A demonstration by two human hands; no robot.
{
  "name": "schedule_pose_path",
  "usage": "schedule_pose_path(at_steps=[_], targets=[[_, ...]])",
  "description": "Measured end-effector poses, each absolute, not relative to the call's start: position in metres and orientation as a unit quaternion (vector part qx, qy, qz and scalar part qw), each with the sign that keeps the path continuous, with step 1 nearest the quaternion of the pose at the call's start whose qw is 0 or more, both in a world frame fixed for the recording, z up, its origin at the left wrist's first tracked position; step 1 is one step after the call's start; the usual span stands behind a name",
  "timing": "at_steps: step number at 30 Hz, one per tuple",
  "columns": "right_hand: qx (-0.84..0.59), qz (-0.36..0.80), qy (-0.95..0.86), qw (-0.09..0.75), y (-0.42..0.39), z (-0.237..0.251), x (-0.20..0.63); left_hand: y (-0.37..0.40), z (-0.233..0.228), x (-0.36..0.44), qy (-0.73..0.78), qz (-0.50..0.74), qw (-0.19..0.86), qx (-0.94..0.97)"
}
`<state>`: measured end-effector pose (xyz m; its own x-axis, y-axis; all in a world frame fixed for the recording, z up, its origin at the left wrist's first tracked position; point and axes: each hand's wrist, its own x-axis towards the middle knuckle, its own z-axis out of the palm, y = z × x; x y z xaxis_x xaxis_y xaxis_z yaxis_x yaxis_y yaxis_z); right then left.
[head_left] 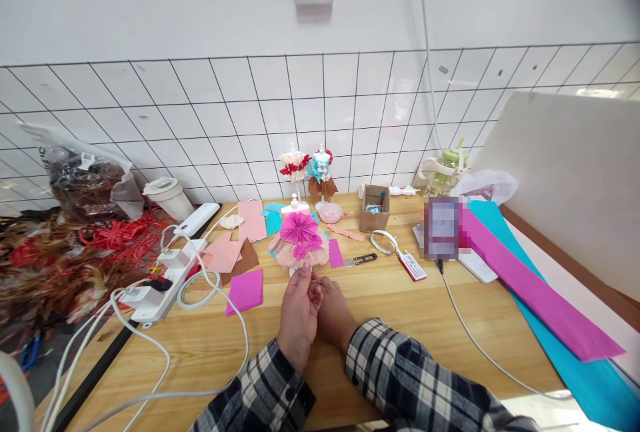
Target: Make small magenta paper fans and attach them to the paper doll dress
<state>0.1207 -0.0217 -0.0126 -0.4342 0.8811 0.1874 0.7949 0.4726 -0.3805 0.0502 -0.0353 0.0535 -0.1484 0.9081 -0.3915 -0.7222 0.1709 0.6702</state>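
Observation:
My left hand (299, 319) and my right hand (334, 307) meet at the table's middle, fingers closed and pressed together. Whatever they may hold is hidden or too small to make out. Just beyond the fingertips stands a small white dress form (295, 205) wearing a peach pleated paper skirt (285, 252). A large magenta pleated paper fan (299, 227) and smaller magenta rosettes (307, 246) sit on its front. To the right lie black-handled thread snips (361, 259) and a magenta paper piece (335, 253). A magenta paper stack (245, 291) rests left of my hands.
Two more dressed forms (296, 164) stand near the wall, by a pink dish (330, 212). A cardboard box (375, 209) and tape roll (384, 242) are rightward. A power strip (173, 285) with loose cables lies left. Long coloured paper sheets (540, 285) cover the right side.

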Motion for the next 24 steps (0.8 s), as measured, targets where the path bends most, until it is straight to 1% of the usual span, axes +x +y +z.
schedule_pose_path(at_steps=[3, 8, 12, 17, 21, 24], targets=[[-0.503, 0.131, -0.833, 0.190, -0.022, -0.012, 0.121, -0.034, 0.052, 0.049, 0.415, 0.617, 0.662, 0.093], [-0.512, 0.118, -0.835, 0.166, -0.021, -0.009, 0.120, -0.034, 0.055, 0.051, 0.401, 0.604, 0.685, 0.070], [-0.516, 0.131, -0.829, 0.170, -0.020, -0.011, 0.120, -0.039, 0.056, 0.057, 0.408, 0.628, 0.655, 0.101], [-0.517, 0.153, -0.816, 0.208, -0.019, -0.017, 0.122, -0.046, 0.054, 0.065, 0.428, 0.657, 0.602, 0.152], [-0.509, 0.158, -0.822, 0.202, -0.020, -0.016, 0.123, -0.046, 0.053, 0.066, 0.403, 0.682, 0.599, 0.117], [-0.500, 0.141, -0.831, 0.196, -0.021, -0.011, 0.123, -0.040, 0.054, 0.061, 0.369, 0.690, 0.621, 0.056]])
